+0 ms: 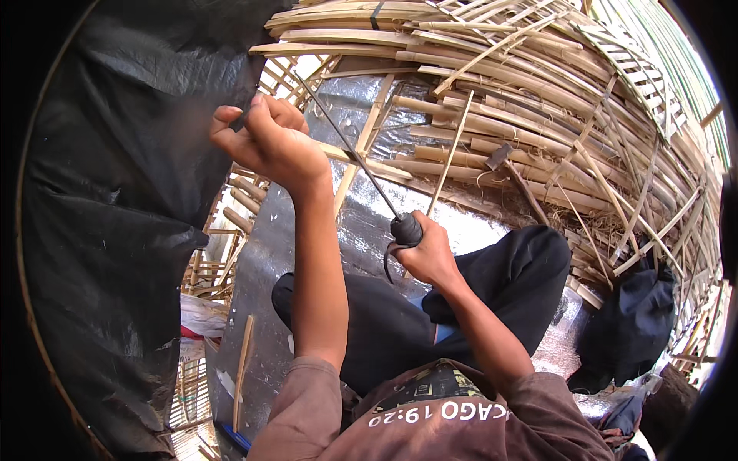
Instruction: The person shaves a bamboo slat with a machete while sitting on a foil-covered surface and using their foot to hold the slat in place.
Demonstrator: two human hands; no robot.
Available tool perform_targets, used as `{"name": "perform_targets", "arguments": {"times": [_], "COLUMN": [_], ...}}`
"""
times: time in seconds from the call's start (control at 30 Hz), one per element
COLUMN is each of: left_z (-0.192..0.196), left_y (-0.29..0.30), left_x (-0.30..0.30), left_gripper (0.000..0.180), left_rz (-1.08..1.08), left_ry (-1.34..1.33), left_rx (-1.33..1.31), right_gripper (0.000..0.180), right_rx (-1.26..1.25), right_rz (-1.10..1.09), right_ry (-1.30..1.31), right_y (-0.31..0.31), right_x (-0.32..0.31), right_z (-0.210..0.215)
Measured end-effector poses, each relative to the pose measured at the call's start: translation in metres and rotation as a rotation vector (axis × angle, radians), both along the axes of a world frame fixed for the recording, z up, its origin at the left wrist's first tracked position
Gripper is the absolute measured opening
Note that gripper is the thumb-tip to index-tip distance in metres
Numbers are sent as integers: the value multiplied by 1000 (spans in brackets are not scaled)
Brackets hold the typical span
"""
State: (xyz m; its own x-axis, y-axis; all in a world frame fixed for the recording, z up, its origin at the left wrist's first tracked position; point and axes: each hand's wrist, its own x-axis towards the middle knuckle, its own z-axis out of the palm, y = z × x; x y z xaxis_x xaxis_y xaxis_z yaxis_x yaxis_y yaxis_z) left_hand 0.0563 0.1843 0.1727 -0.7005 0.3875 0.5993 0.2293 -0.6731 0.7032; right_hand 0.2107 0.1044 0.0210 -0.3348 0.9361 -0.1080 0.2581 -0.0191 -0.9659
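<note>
Your right hand (432,257) is closed around the dark rounded handle (405,228) of a long thin metal rod tool (350,146). The rod runs up and to the left from the handle, crossing the silver sheet toward your left hand. A curved dark hook projects down from the handle, just below your fingers.

Your left hand (265,140) is raised higher, fingers curled and pressed together at the edge of the black plastic sheet (115,215) — you cannot tell exactly what it pinches, as the fingers hide the contact point. The rod's far tip ends just beside this hand.

Surface: you sit on a reflective silver sheet (361,223), wrinkled, laid over a lattice of split bamboo strips (530,84). Your legs in dark trousers (492,284) are folded on it. A hammer (511,173) lies on the bamboo, well apart from both hands, to the right of the rod.

Surroundings: bundled bamboo canes and woven slat panels fill the upper and right areas — the structure curves around you. The black sheet covers the whole left side. A loose bamboo stick (244,369) lies on the silver sheet near your left elbow. A dark cloth bundle (634,323) sits at the lower right.
</note>
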Motion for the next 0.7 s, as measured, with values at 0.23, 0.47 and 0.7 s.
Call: {"name": "perform_targets", "arguments": {"times": [0.23, 0.47, 0.7], "left_z": [1, 9, 3], "left_y": [14, 5, 1], "left_x": [-1, 9, 8], "left_gripper": [24, 16, 19], "left_rz": [-17, -19, -43], "left_ry": [2, -89, -60], "left_rx": [22, -2, 14], "right_gripper": [25, 23, 26], "right_rx": [-474, 128, -7], "right_rz": [87, 30, -43], "right_ry": [306, 342, 30], "right_y": [3, -6, 10], "right_x": [7, 9, -9], "right_z": [45, 91, -1]}}
